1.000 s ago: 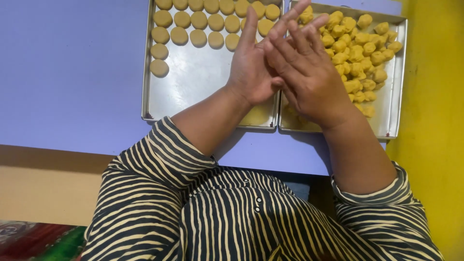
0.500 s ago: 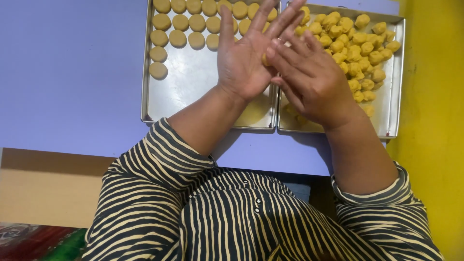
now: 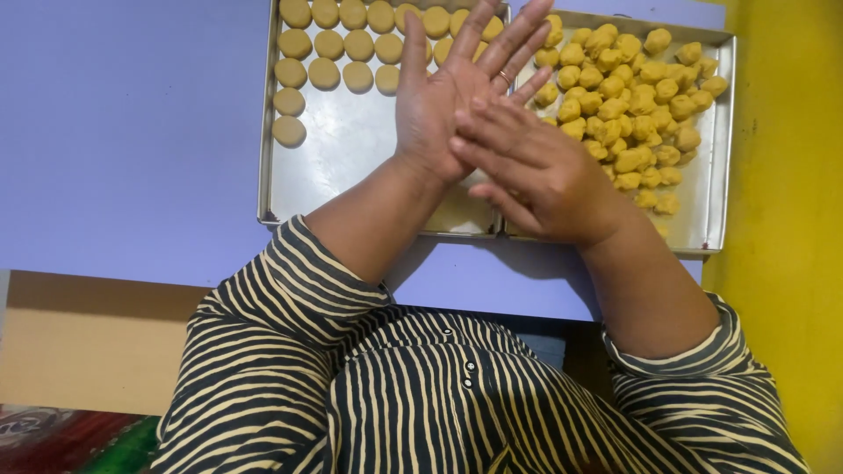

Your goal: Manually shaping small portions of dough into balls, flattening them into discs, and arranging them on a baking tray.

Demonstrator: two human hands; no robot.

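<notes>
My left hand (image 3: 439, 105) is held palm up with its fingers spread, a ring (image 3: 504, 77) on one finger. My right hand (image 3: 544, 175) lies across its palm, fingers pointing left. Anything between the two palms is hidden. Both hands hover over the seam between two metal trays. The left tray (image 3: 351, 167) carries rows of flattened round yellow dough discs (image 3: 329, 44) along its far and left sides. The right tray (image 3: 707, 193) holds a heap of rough yellow dough lumps (image 3: 623, 96), right beside my right hand.
The trays sit side by side on a purple table (image 3: 132, 132). A yellow surface (image 3: 790, 263) runs along the right edge. My striped sleeves and shirt (image 3: 395, 395) fill the bottom of the view.
My right hand has slid back toward my left wrist across the left palm. The left hand's fingers have spread wider. The trays have not moved.
</notes>
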